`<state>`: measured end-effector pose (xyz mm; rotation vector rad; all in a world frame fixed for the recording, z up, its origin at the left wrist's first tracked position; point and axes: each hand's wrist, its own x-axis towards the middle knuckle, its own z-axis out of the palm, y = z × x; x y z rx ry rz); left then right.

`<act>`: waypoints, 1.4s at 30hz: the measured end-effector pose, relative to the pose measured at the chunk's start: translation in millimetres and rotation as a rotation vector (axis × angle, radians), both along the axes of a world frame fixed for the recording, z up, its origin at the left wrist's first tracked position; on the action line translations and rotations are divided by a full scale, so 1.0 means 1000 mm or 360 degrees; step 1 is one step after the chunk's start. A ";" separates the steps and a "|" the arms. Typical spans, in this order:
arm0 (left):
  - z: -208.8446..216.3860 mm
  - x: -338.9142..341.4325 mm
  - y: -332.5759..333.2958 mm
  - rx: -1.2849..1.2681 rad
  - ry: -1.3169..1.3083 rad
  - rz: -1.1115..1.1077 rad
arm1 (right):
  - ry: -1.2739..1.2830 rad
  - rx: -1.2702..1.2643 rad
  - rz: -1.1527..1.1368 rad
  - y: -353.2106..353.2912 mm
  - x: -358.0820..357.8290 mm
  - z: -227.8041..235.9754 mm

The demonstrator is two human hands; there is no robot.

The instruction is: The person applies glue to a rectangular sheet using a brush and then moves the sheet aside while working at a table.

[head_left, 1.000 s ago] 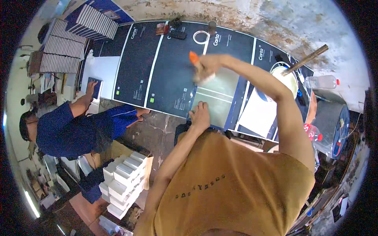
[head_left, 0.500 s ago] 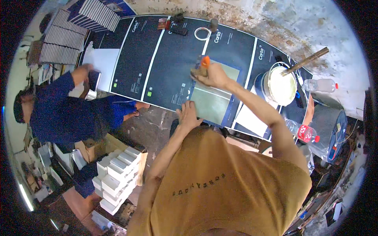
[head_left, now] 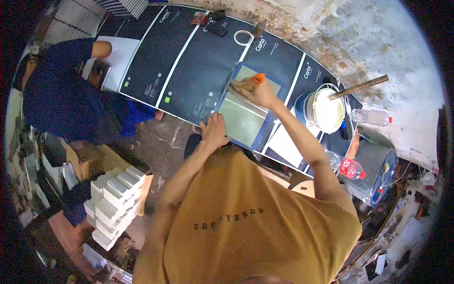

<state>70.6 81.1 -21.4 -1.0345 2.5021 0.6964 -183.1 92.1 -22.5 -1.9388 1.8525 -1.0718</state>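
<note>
Sheet [head_left: 243, 116] lengthwise away, far end rightward

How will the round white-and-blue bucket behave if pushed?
The bucket is likely heavy for its size, as pale paste seems to fill much of it. It may slop, since the top is open. The long brown wooden stick jutting out could swing if knocked.

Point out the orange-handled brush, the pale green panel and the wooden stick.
Orange-handled brush [head_left: 258, 78]: head view, on the orange handle.
Pale green panel [head_left: 242, 124]: head view, on its near half.
Wooden stick [head_left: 360, 87]: head view, midway along its length.
</note>
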 end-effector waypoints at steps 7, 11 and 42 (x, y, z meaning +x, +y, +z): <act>-0.005 0.011 0.005 -0.0022 0.0066 0.0067 | 0.0176 0.0399 0.0105 0.033 -0.014 -0.021; -0.009 0.012 0.004 -0.0024 0.0111 0.0099 | 0.0489 0.0993 0.0290 0.039 -0.029 0.046; -0.003 0.006 -0.002 -0.0006 0.0044 0.0019 | -0.0471 0.0161 -0.0877 0.000 0.057 -0.028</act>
